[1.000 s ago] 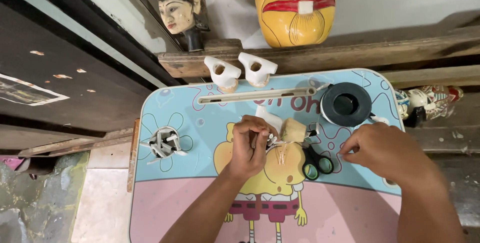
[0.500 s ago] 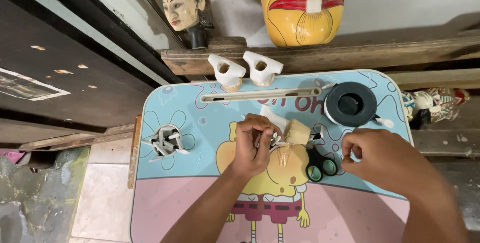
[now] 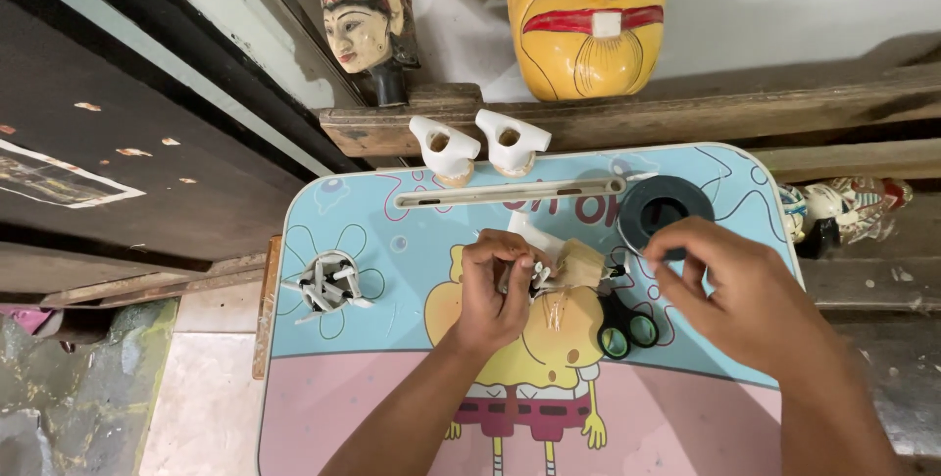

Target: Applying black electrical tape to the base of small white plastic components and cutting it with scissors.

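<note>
Where the left hand point(image 3: 500, 290) closes its fingers, a small pale wooden piece point(image 3: 573, 265) with a metal clip or wire end is pinched at the middle of the desk point(image 3: 392, 398), just above the cartoon print. What exactly sits between the fingertips is too small to tell. The right hand point(image 3: 730, 290) hovers just to the right with thumb and forefinger drawn together near a thin thread or tape end; whether it actually grips anything cannot be told. Directly beneath the wooden piece lie black scissors with green-lined handles point(image 3: 622, 329), touching the area between both hands. A black tape roll point(image 3: 665, 211) lies near the desk's far right corner, partly covered by the right fingers. Along the far edge runs a long pale slot rail point(image 3: 510, 192), with two white curved pieces point(image 3: 478, 143) standing just beyond it. A round recess holding white clips point(image 3: 328, 282) sits near the left edge, well apart from both hands. Open desk surface remains toward the near edge and between the recess and the left hand.
</note>
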